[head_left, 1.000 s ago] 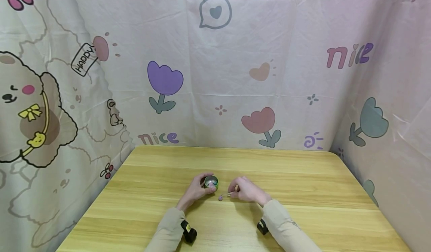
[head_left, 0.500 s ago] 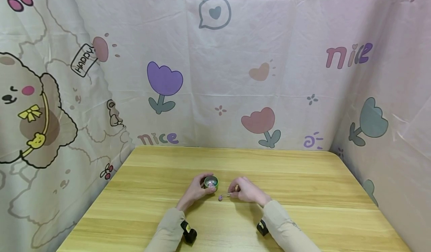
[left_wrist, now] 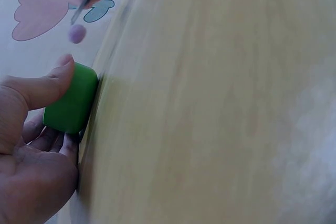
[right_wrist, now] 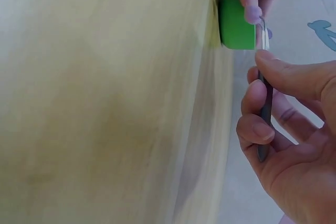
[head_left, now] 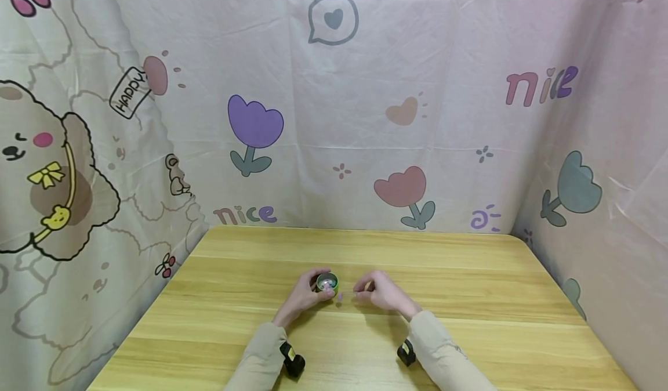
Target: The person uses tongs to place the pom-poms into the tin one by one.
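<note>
My left hand [head_left: 304,293] grips a small round green container [left_wrist: 73,100] standing on the table, thumb on the near side and fingers around the far side. Pinkish and pale bits show inside it in the head view. Between thumb and fingers, my right hand [head_left: 385,291] pinches slim tweezers [right_wrist: 264,151] with a dark body and metal tips. A small purple ball [left_wrist: 77,33] sits at the tips, raised beside the container's right side. In the right wrist view the ball is mostly hidden behind the tips and the left thumb.
The wooden table [head_left: 443,263] reaches back to a patterned cloth backdrop [head_left: 323,89], with more cloth at the left and right. A black camera [head_left: 294,365] is strapped at the left wrist, another black camera [head_left: 407,352] at the right.
The purple ball has risen in the tweezers and moved slightly left, closer to the container. My right hand has shifted up a little; the left hand and container stay put.
</note>
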### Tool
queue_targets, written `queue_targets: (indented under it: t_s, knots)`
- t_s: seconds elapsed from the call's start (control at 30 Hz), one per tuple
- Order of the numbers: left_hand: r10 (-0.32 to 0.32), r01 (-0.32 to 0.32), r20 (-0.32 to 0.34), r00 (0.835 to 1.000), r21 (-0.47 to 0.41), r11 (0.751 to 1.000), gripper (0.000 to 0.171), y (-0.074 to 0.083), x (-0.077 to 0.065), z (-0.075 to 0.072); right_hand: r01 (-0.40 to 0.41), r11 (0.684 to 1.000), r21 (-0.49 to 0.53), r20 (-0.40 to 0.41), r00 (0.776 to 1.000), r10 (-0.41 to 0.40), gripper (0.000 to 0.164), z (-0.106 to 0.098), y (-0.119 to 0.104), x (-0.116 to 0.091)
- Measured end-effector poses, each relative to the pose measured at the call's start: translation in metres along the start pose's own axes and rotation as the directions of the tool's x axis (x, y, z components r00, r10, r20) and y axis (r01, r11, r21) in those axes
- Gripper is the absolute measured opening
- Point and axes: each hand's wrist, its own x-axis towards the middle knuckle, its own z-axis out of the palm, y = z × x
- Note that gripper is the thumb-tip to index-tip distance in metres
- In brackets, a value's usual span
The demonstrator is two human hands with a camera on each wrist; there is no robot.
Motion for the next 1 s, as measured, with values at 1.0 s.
queue_targets:
  t_s: [1.0]
  knots:
    - [-0.005,0.006,-0.016,1.0,0.017,1.0,0.061,0.003,-0.001,0.001,-0.088,0.995,0.052,-0.206,0.974,0.096,0.012,0.013,-0.021,0.023]
